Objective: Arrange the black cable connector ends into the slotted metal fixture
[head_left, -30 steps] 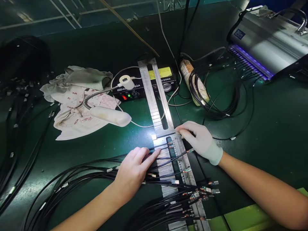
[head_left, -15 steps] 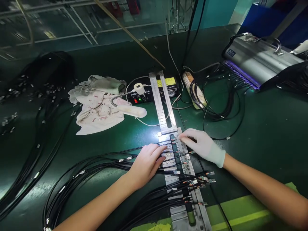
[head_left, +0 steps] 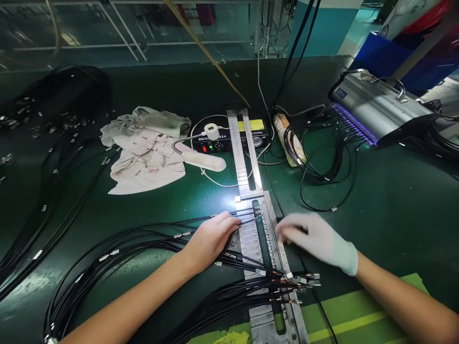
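Observation:
My bare left hand (head_left: 210, 239) lies flat on a bundle of thin black cables (head_left: 143, 239), pressing them to the green table just left of a long slotted metal fixture (head_left: 256, 229). Two or three cable ends with small metal connectors (head_left: 251, 213) lie across the fixture's slots by my fingertips. More connector ends (head_left: 299, 282) bunch lower on the fixture. My right hand (head_left: 317, 239), in a white glove, is blurred just right of the fixture; its fingers curl near the fixture edge, and I cannot tell whether they hold anything.
A white gooseneck lamp (head_left: 204, 161) lights the fixture. Behind it sit a black control box (head_left: 229, 136) with lit indicators, a crumpled cloth (head_left: 143, 153), a coil of black cable (head_left: 311, 148), and a silver unit glowing violet (head_left: 373, 107). Loose cables heap at far left (head_left: 53, 110).
My gloved right hand has slid down and to the right along the fixture's edge. The cable ends that lay mid-fixture are now gathered lower. My left hand stays on the bundle; the camera tilted up.

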{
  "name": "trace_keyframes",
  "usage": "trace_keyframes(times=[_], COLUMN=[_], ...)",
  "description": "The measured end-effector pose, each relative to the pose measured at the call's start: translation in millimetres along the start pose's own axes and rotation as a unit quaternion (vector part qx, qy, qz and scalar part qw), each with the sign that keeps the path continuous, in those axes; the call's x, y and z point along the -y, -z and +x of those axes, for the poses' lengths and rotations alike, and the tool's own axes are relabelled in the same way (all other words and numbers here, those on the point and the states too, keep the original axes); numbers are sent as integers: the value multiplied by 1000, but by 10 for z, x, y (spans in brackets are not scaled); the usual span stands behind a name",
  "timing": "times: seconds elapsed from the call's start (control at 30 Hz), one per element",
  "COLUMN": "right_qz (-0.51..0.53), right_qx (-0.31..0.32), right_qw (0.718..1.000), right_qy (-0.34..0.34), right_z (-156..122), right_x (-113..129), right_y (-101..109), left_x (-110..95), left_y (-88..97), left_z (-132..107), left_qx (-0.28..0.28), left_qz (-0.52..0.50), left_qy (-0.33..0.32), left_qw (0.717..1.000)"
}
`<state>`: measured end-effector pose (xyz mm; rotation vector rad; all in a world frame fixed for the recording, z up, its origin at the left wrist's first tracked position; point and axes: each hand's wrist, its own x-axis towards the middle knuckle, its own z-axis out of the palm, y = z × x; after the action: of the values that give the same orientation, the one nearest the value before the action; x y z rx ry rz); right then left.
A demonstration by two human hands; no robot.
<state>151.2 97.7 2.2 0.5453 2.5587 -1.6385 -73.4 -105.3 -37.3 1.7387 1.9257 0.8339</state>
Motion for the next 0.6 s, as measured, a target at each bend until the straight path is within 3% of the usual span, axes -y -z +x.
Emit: trace_keyframes(times=[0.1, 0.17, 0.33, 0.6], right_qz=[61, 55, 17, -1], right_qx=[-136, -171, -152, -156], right_qw=[988, 984, 988, 987], right_qy=[-22, -19, 13, 27], right_z=[278, 404, 459, 451], right_x=[-279, -432, -516, -474], right_y=[48, 33, 6, 35], left_x=[62, 104, 182, 127], left_y=[55, 80, 115, 74], left_z=[64, 96, 170, 279], left_qx=[24, 44, 95, 88], left_qz=[-16, -16, -8, -5], left_qy=[-23, -38, -63, -25], left_qw=[999, 998, 993, 996])
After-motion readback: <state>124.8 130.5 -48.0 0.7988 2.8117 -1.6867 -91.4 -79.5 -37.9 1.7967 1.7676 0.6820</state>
